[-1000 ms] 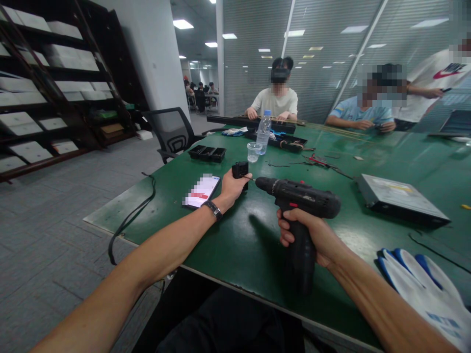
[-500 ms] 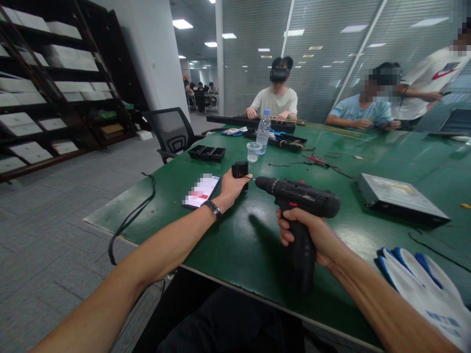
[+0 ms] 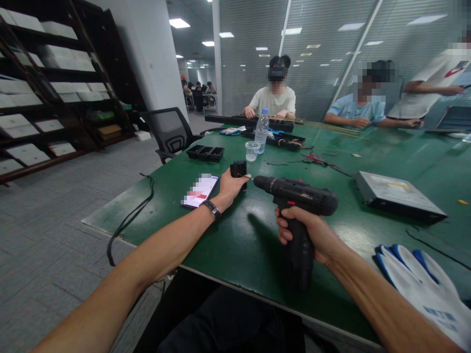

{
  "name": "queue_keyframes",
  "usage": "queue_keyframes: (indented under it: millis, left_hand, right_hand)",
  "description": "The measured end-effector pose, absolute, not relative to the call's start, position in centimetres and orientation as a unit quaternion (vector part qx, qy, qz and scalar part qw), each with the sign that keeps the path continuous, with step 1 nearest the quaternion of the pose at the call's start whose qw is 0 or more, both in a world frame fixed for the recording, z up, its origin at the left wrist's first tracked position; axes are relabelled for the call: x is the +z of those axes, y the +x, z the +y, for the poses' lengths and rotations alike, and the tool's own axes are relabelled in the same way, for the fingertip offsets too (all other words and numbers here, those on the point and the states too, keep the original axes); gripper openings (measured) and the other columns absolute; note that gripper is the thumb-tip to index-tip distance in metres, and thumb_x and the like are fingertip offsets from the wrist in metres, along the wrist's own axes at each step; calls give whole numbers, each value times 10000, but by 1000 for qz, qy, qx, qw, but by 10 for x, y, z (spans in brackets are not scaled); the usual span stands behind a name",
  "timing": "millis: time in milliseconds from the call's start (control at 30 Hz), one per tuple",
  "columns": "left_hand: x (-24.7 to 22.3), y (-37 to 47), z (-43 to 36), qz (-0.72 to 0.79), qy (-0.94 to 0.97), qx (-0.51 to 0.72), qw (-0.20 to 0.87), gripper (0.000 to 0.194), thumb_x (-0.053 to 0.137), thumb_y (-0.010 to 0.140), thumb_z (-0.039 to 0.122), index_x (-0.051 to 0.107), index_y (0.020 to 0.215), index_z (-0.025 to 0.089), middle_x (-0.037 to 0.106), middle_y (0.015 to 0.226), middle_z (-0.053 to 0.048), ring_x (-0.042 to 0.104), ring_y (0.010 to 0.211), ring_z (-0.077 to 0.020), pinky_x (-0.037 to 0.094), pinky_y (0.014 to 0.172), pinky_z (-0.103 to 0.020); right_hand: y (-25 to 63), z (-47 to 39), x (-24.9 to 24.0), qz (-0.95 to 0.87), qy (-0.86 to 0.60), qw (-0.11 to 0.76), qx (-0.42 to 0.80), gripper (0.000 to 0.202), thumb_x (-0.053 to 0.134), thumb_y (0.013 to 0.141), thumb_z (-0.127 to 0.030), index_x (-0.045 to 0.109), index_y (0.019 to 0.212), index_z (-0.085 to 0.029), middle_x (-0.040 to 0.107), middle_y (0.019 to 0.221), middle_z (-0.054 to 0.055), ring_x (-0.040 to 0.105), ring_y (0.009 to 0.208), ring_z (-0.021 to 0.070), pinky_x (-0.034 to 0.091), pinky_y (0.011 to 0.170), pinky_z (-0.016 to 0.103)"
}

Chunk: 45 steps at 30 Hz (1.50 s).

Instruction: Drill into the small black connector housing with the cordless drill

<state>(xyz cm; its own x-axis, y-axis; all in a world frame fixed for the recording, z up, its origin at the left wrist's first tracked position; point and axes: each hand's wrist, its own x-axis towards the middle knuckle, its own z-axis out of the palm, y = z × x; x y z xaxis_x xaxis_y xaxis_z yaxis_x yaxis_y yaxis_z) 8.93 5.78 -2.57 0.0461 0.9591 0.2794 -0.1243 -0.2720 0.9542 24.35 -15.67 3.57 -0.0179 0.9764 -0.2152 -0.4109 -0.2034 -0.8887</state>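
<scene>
My left hand grips a small black part upright over the green table. In my right hand is a black cordless drill, its handle wrapped by my fingers. The drill points left, and its thin bit reaches toward the black part beside my left thumb; whether the tip touches it I cannot tell. A phone with a lit screen lies left of my left hand. Beyond it stands a black tray with compartments.
Behind my hands stand a plastic cup and a bottle. On the right lie a metal box and white-blue gloves. A black strap hangs over the left edge. Several people are across the table.
The whole view has shifted slightly. Both hands keep their hold on the black part and the drill. At the right, a standing person leans differently and a seated person's arm has moved right.
</scene>
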Motion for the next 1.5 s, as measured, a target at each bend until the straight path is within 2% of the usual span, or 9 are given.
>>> queue_keyframes:
  millis: [533,1000,1367,1433,1500]
  left_hand:
    - [-23,90,53,376,544,582,473,309,897,680,272,701,896,170,733,889,-39,647,813,-182,512,793,-308]
    - [-20,89,52,383,535,576,485,326,917,655,272,709,888,180,730,894,-43,648,846,-196,509,855,-327]
    - [-19,91,51,394,545,580,460,325,911,643,285,728,889,172,741,885,-41,652,825,-193,514,806,-308]
    - [-18,91,51,402,536,581,462,369,928,614,299,736,902,171,744,884,-42,650,811,-194,522,803,-312]
    - [-19,92,54,415,525,578,467,418,939,597,307,746,941,167,752,898,-47,653,810,-197,534,804,-323]
  right_hand:
    - [243,-157,36,-322,-448,545,631,187,837,744,-291,727,806,-153,570,651,-14,497,487,121,519,499,297]
    - [244,-156,35,-323,-448,542,633,193,841,745,-297,721,811,-161,570,664,-12,496,495,124,520,510,304]
    - [244,-157,35,-318,-435,545,643,205,844,745,-287,700,843,-179,605,644,-20,531,494,133,520,521,298]
    - [246,-158,35,-327,-423,543,648,228,838,820,-320,731,957,-173,690,743,16,620,572,168,575,586,330]
    - [247,-159,35,-341,-426,544,638,289,782,952,-377,740,1140,-162,763,1005,79,730,798,233,635,722,389]
